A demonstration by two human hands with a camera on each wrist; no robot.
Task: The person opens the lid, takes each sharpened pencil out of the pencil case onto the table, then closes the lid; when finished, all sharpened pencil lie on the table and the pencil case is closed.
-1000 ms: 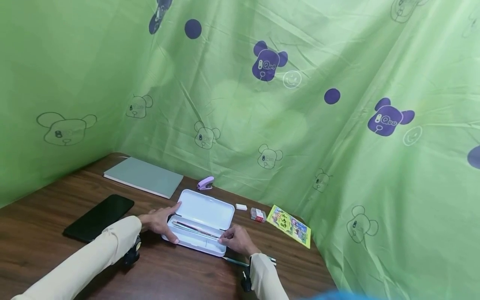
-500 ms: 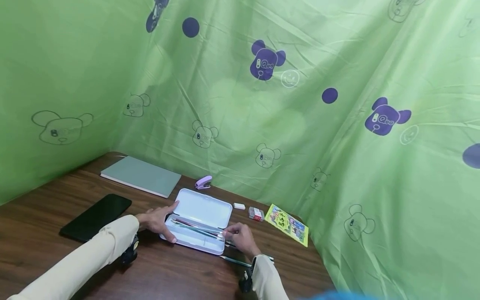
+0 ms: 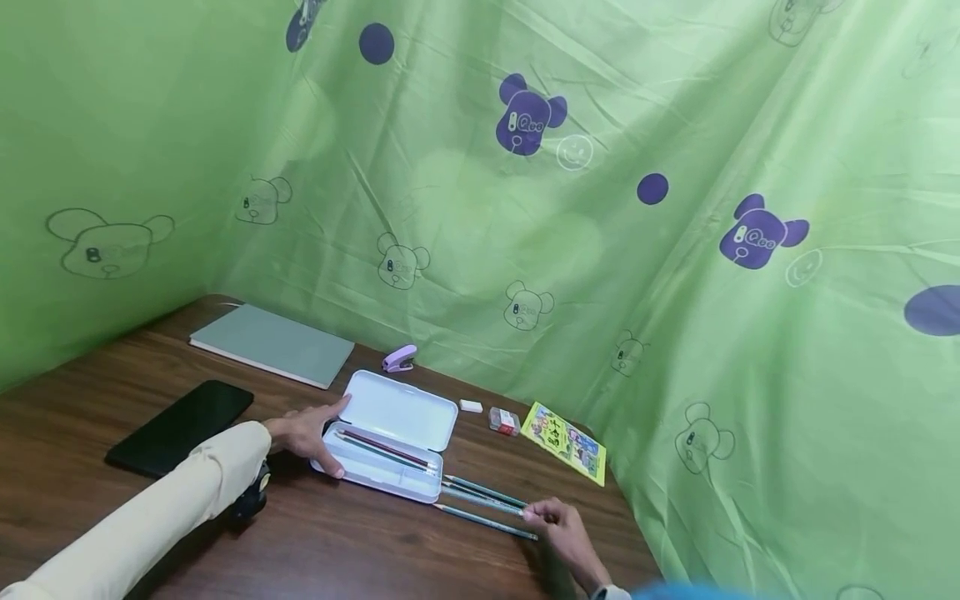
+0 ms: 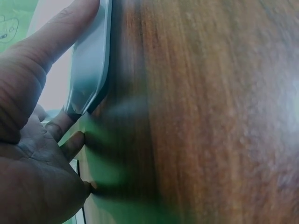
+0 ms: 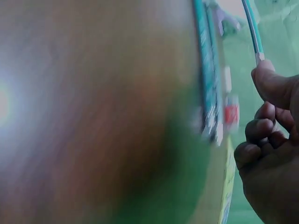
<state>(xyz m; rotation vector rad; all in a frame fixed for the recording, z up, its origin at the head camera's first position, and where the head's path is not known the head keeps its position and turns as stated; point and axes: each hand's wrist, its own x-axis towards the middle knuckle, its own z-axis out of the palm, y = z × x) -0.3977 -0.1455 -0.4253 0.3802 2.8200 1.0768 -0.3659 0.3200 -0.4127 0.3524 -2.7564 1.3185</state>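
A white pencil case [image 3: 402, 412] lies with its lid raised, and a few pencils [image 3: 386, 451], one of them dark red, rest in its tray. My left hand [image 3: 306, 432] grips the case's left end, thumb along the front wall and fingers at the lid side. In the left wrist view the thumb lies over the case's edge [image 4: 91, 65]. My right hand [image 3: 564, 537], to the right of the case, pinches a green pencil [image 5: 252, 28] near its end between thumb and finger. Other green pencils [image 3: 487, 522] lie on the table beside the case, below the held one.
On the brown table [image 3: 360, 550], a grey-green notebook [image 3: 273, 343] and a black tablet-like slab [image 3: 180, 427] lie to the left. Behind the case are a purple stapler [image 3: 400, 358], a white eraser [image 3: 471, 406], a small clear box [image 3: 504, 421] and a yellow booklet [image 3: 564, 442]. Green curtain surrounds the table.
My right hand has left the case's tray, where it was setting down pencils, and moved right to the loose pencils, now pinching one. My left hand stays on the case.
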